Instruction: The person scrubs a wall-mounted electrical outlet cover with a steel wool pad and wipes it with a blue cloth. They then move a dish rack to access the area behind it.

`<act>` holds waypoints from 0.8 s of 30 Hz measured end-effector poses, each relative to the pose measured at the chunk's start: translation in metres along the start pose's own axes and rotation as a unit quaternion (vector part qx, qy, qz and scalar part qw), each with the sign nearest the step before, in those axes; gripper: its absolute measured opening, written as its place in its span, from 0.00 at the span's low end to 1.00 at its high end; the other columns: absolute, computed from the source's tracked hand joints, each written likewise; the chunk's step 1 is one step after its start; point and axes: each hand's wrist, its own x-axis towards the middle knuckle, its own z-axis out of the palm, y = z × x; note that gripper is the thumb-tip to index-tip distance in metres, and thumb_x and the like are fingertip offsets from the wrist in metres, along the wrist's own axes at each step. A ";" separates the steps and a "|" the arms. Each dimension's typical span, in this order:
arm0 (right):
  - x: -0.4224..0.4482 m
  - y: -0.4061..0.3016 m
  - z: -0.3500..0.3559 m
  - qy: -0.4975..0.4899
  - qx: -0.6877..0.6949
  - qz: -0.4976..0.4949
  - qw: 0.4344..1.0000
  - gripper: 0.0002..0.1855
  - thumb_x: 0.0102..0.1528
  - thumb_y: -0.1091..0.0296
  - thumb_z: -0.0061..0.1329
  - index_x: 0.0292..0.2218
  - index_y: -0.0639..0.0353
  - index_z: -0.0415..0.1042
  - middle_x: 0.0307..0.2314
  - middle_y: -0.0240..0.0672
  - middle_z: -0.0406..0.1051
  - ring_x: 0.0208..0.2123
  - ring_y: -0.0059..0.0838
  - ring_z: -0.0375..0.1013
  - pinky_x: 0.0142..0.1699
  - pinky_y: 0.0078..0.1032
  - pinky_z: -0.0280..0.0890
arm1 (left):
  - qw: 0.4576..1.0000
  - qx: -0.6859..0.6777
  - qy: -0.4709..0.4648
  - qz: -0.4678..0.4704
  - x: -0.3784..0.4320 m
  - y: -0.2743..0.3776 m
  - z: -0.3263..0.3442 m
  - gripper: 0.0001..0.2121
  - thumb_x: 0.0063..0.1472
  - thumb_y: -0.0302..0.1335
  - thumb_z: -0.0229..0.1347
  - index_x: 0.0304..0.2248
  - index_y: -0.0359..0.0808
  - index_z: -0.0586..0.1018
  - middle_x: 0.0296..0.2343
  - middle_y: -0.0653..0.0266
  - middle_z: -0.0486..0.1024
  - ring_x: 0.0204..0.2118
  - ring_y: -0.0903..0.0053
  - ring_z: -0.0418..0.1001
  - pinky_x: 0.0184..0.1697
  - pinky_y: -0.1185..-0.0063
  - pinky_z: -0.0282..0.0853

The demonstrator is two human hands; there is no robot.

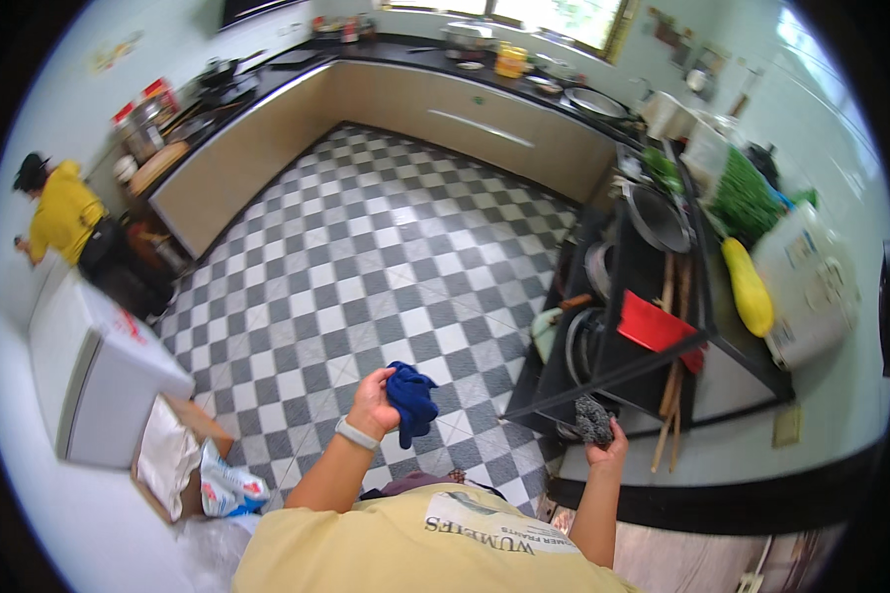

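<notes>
My left hand (pixel 374 404) holds a bunched dark blue cloth (pixel 413 404) in front of my body, over the checkered floor (pixel 386 296). Its loose end hangs down from the fingers. On the other side, my right hand (pixel 607 446) grips a dark grey, fuzzy-looking scrubber or rag (pixel 593 421); which of the two it is I cannot tell. That hand is close to the front end of a black metal shelf rack (pixel 608 391). Behind the grey thing, the lower part of the rack is partly hidden.
The rack bears a metal strainer (pixel 658 217), a red bag (pixel 654 324), wooden sticks (pixel 669 385) and a yellow squash (pixel 747 287). Left stand a white chest freezer (pixel 130 393), an open cardboard box (pixel 219 434) and a person in yellow (pixel 67 211). A dark counter (pixel 408 53) lines the far walls.
</notes>
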 end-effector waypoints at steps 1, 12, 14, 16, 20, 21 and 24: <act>-0.001 0.005 0.014 -0.030 -0.010 0.021 0.999 0.09 0.49 0.71 0.46 0.34 0.61 0.70 0.34 0.41 0.71 0.39 0.41 0.70 0.47 0.42 0.64 | 0.999 0.010 0.028 0.028 -0.005 0.003 0.008 0.10 0.56 0.30 0.42 0.31 0.31 0.69 0.31 0.52 0.73 0.35 0.59 0.71 0.45 0.60 0.64; 0.079 0.049 0.098 -0.067 -0.051 0.090 0.992 0.12 0.50 0.69 0.44 0.36 0.64 0.70 0.37 0.44 0.70 0.41 0.45 0.69 0.49 0.44 0.62 | 0.992 -0.034 0.059 0.103 -0.006 0.091 0.014 0.11 0.60 0.34 0.40 0.33 0.38 0.70 0.32 0.53 0.72 0.35 0.60 0.70 0.39 0.56 0.65; 0.095 0.064 0.122 -0.076 -0.046 0.099 0.991 0.12 0.50 0.69 0.44 0.36 0.64 0.70 0.37 0.43 0.71 0.42 0.45 0.68 0.49 0.43 0.62 | 0.991 -0.058 0.051 0.113 0.013 0.125 -0.006 0.10 0.60 0.35 0.41 0.33 0.39 0.70 0.33 0.53 0.73 0.34 0.60 0.70 0.38 0.55 0.65; 0.113 0.073 0.137 -0.056 -0.031 0.082 0.995 0.14 0.51 0.67 0.43 0.38 0.64 0.69 0.38 0.43 0.70 0.43 0.46 0.67 0.50 0.43 0.61 | 0.992 -0.036 0.051 0.110 0.023 0.150 0.002 0.12 0.61 0.35 0.41 0.33 0.36 0.71 0.32 0.53 0.73 0.34 0.60 0.70 0.39 0.58 0.66; 0.125 0.108 0.187 -0.095 -0.005 0.106 0.990 0.17 0.53 0.65 0.38 0.41 0.66 0.67 0.40 0.46 0.69 0.44 0.47 0.66 0.51 0.44 0.59 | 0.995 -0.038 0.026 0.088 0.048 0.212 0.001 0.12 0.60 0.37 0.43 0.33 0.37 0.72 0.30 0.56 0.73 0.31 0.61 0.70 0.37 0.59 0.67; 0.128 0.111 0.195 -0.103 -0.012 0.104 0.989 0.17 0.54 0.66 0.37 0.41 0.67 0.67 0.41 0.47 0.68 0.45 0.47 0.65 0.53 0.44 0.57 | 0.995 -0.027 0.045 0.083 0.052 0.223 0.010 0.10 0.59 0.36 0.45 0.32 0.39 0.71 0.30 0.56 0.74 0.30 0.61 0.70 0.35 0.59 0.67; 0.143 0.125 0.226 -0.137 0.002 0.072 0.988 0.17 0.53 0.66 0.38 0.41 0.68 0.67 0.41 0.48 0.68 0.45 0.48 0.65 0.53 0.44 0.57 | 0.998 -0.033 0.024 0.046 0.064 0.266 0.014 0.10 0.60 0.37 0.43 0.31 0.41 0.71 0.30 0.56 0.73 0.30 0.62 0.70 0.36 0.61 0.68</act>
